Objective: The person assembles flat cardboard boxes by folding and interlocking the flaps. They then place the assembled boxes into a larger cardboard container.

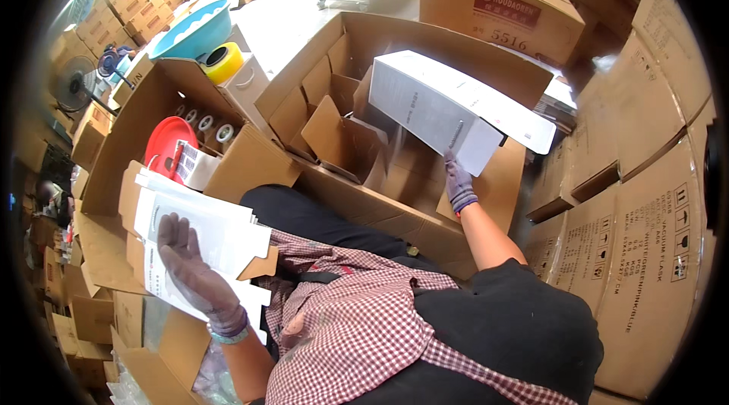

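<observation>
My right hand point(460, 186), in a grey glove, grips the lower end of a long white box point(421, 101). One long flap of the box stands out at its near right end. The box is tilted over a big open brown carton point(357, 204), which has cardboard dividers point(338, 135) in its left half. To the left, my gloved left hand point(191, 264) is open, its fingers stretched out above a stack of flattened white boxes point(231, 234). Whether its palm touches the stack I cannot tell. The stack lies beside my left leg.
Another open carton point(258, 158) at the left holds several white-ended cylinders point(205, 122) and a round red dish point(163, 148). Behind it are a yellow tape roll point(222, 65) and a blue basin point(194, 29). Stacked brown cartons point(630, 268) line the right side; a closed carton point(493, 6) stands behind.
</observation>
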`<state>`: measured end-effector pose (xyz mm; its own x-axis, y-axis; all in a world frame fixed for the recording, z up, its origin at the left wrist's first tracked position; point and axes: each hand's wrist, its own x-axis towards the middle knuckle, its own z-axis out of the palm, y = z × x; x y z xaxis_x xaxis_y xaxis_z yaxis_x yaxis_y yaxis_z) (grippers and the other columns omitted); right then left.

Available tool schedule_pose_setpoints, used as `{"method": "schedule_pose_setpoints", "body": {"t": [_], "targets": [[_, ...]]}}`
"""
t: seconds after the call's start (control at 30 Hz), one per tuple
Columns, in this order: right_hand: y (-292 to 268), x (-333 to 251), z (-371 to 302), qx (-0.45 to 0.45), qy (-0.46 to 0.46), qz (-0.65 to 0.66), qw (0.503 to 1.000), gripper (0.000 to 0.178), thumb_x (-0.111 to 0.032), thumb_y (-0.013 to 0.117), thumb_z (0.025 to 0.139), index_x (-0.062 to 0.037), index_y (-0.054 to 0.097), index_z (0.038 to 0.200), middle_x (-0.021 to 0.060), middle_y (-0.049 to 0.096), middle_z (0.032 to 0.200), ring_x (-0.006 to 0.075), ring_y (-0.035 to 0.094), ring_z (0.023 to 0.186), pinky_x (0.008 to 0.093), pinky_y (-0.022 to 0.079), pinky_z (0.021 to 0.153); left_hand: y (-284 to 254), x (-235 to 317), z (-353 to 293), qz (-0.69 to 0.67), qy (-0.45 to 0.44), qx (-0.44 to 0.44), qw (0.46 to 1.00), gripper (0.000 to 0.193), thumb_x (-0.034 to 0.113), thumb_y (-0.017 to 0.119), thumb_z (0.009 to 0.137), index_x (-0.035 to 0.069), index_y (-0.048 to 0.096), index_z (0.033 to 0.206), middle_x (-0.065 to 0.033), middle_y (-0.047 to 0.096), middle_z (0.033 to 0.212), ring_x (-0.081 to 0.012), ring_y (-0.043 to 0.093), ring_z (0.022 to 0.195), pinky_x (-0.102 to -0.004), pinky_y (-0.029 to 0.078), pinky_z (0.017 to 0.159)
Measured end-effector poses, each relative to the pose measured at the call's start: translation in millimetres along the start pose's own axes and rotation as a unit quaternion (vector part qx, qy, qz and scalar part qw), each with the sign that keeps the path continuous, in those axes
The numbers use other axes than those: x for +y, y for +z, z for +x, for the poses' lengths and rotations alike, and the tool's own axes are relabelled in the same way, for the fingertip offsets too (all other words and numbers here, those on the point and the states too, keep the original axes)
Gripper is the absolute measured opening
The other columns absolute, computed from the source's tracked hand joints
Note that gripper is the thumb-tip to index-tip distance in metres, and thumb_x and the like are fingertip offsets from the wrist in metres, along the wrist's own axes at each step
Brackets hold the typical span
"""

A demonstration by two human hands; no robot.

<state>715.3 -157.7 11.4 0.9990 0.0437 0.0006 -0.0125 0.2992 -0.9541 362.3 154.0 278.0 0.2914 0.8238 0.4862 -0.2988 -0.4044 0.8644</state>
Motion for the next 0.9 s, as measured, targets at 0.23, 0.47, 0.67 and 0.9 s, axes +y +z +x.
{"method": "schedule_pose_setpoints", "body": {"t": [0.23, 0.47, 0.67, 0.9], "targets": [[-89.1, -148.4, -16.6, -0.042, -0.147, -0.260, 0.954, 0.040, -0.030, 0.063, 0.099, 0.0037, 0.066, 0.119, 0.0106, 0.068, 0.117, 0.0190, 0.061, 0.107, 0.0332, 0.049, 0.095, -6.1, -11.6, 14.3, 0.014, 0.022, 0.021, 0.999, 0.065, 0.052, 0.031, 0.107, -0.001, 0.046, 0.143, -0.0133, 0.053, 0.140, -0.0234, 0.051, 0.128, -0.0404, 0.035, 0.113], [-286.3, -171.7, -33.3, 0.156, -0.053, -0.333, 0.928, 0.041, -0.024, 0.058, 0.100, 0.0008, 0.051, 0.133, 0.0097, 0.059, 0.129, 0.0213, 0.054, 0.117, 0.0349, 0.042, 0.105, -5.8, -33.8, 14.9, 0.004, -0.008, 0.052, 0.999, 0.065, 0.051, 0.030, 0.107, 0.000, 0.046, 0.143, -0.0125, 0.053, 0.140, -0.0235, 0.051, 0.129, -0.0408, 0.034, 0.114], [-412.2, -27.1, -59.6, 0.216, -0.012, -0.167, 0.962, 0.046, -0.023, 0.038, 0.109, -0.0046, 0.038, 0.152, 0.0107, 0.051, 0.146, 0.0255, 0.047, 0.132, 0.0382, 0.033, 0.118, -5.8, -40.7, 13.1, 0.014, -0.035, 0.053, 0.998, 0.064, 0.050, 0.031, 0.108, 0.000, 0.046, 0.143, -0.0129, 0.053, 0.141, -0.0241, 0.050, 0.130, -0.0405, 0.034, 0.114], [-334.2, 14.5, -64.2, 0.151, 0.062, -0.597, 0.785, 0.042, -0.019, 0.030, 0.109, -0.0013, 0.047, 0.143, 0.0226, 0.050, 0.146, 0.0336, 0.048, 0.134, 0.0383, 0.033, 0.118, 1.0, -60.4, 8.0, 0.034, -0.032, 0.006, 0.999, 0.061, 0.046, 0.029, 0.108, -0.001, 0.043, 0.145, -0.0128, 0.051, 0.142, -0.0241, 0.049, 0.131, -0.0398, 0.034, 0.114]]}}
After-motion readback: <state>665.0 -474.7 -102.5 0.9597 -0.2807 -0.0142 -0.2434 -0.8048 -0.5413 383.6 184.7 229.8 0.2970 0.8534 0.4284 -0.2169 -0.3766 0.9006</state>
